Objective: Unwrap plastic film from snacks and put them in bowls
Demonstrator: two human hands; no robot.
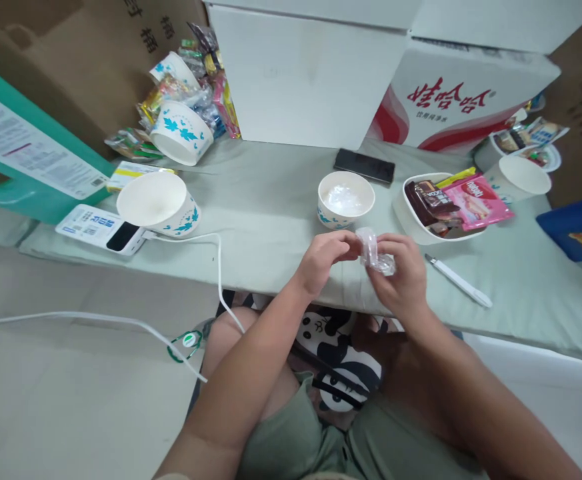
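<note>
Both hands meet above the front edge of the cloth-covered table around a crumpled piece of clear plastic film (379, 259). My right hand (405, 275) is closed on it between thumb and fingers. The fingertips of my left hand (325, 259) pinch its left side. Just beyond the hands stands a paper cup (331, 219) with blue leaf prints and more clear plastic inside. To the right is a white tub (418, 230) of packaged snacks, among them a pink packet (479, 200). A white pen-like tool (458, 281) lies beside my right hand.
A black phone (364, 166) lies behind the cup. At left are a large paper cup (191, 217), a white power bank (83, 227) with a cable (219, 267), and another cup (181, 130) amid snack packets. White boxes (301, 80) line the back; a blue packet (578, 227) sits far right.
</note>
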